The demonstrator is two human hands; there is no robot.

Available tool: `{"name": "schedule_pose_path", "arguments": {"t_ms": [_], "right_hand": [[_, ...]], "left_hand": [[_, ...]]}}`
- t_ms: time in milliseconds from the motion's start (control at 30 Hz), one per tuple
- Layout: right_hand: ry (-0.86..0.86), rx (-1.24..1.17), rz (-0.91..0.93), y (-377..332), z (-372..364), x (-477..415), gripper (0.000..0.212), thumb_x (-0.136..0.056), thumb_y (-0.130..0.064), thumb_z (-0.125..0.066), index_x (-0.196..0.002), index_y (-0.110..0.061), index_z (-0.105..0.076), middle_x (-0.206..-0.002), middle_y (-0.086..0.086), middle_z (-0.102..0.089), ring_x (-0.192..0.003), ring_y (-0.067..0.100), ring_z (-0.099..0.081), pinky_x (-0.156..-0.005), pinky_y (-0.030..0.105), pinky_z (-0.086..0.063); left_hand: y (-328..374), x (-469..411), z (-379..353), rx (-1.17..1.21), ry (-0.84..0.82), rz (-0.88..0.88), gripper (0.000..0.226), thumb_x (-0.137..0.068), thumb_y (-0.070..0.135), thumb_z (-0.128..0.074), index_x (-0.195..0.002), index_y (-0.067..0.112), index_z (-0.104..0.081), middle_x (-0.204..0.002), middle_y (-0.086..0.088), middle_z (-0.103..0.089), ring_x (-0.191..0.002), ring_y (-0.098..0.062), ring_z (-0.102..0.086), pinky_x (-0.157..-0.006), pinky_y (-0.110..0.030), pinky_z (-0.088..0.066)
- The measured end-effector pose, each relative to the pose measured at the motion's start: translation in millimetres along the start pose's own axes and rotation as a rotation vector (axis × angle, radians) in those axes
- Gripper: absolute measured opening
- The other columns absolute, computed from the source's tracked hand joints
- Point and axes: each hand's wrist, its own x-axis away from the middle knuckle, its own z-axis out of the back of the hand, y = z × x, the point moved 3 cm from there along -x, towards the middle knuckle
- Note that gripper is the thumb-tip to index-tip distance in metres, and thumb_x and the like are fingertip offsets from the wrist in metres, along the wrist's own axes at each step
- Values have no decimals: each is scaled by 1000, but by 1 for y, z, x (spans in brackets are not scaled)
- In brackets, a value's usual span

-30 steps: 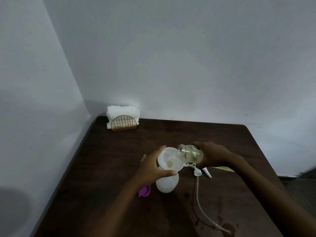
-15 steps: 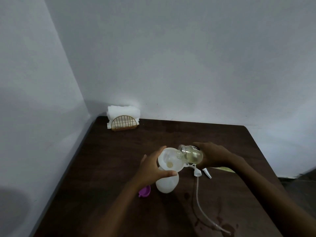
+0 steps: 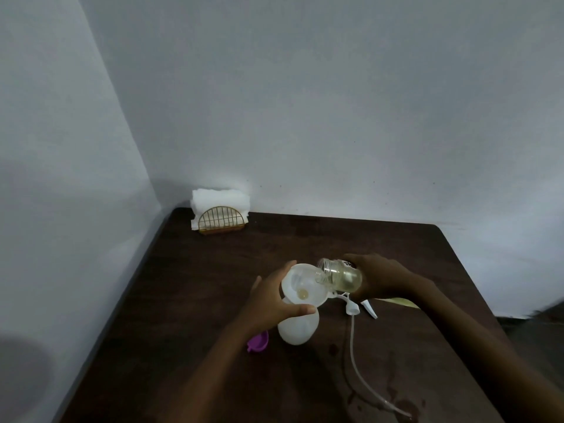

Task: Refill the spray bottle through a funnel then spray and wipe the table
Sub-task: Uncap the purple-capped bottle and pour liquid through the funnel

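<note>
A white spray bottle (image 3: 298, 328) stands on the dark table (image 3: 189, 300) with a white funnel (image 3: 300, 285) in its neck. My left hand (image 3: 268, 302) grips the funnel's rim, thumb in front. My right hand (image 3: 378, 277) holds a clear jar (image 3: 340, 274) of yellowish liquid, tipped on its side with its mouth over the funnel. A little yellow liquid pools at the funnel's bottom. The white spray head (image 3: 355, 306) with its long tube (image 3: 357, 361) lies on the table to the right of the bottle.
A purple cap (image 3: 258, 341) lies just left of the bottle. A gold wire holder with white napkins (image 3: 220, 213) stands at the far left corner against the wall. A yellow cloth (image 3: 396, 301) peeks out under my right forearm. Wet spots mark the table near the tube's end.
The jar stays tipped over the funnel and both hands keep their places; only a slight shift of the view.
</note>
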Motion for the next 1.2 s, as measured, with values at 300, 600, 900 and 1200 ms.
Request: {"name": "schedule_pose_path", "arguments": {"t_ms": [300, 600, 900, 1200], "right_hand": [[2, -5, 2, -2, 2, 3, 58, -65, -36, -73, -118, -32, -51, -99, -12, -62, -86, 11, -57, -72, 30, -48], [-9, 2, -6, -1, 1, 1, 57, -64, -37, -74, -116, -30, -51, -103, -11, -62, -88, 11, -57, -74, 31, -48], [-8, -9, 1, -1, 1, 0, 57, -63, -38, -74, -115, -31, -51, -105, -10, -62, -95, 14, -59, -77, 34, -50], [3, -5, -4, 0, 1, -2, 61, -60, -38, -75, -116, -34, -51, -103, -12, -63, -90, 12, -59, -74, 32, -49]], "left_hand": [[-1, 0, -1, 3, 9, -5, 110, -49, 77, -61, -143, 31, -24, -142, 13, -43, -131, -6, -37, -115, -54, -7], [0, 0, -1, 2, -1, 3, 109, -50, 75, -62, -143, 31, -23, -142, 12, -42, -132, -8, -37, -116, -54, -7], [-3, -1, -1, 2, 2, -6, 111, -49, 77, -60, -143, 31, -24, -142, 12, -43, -132, -8, -37, -116, -54, -7], [1, 0, 0, 10, 11, -8, 104, -52, 71, -64, -141, 32, -26, -140, 13, -45, -131, -7, -38, -115, -55, -6]]}}
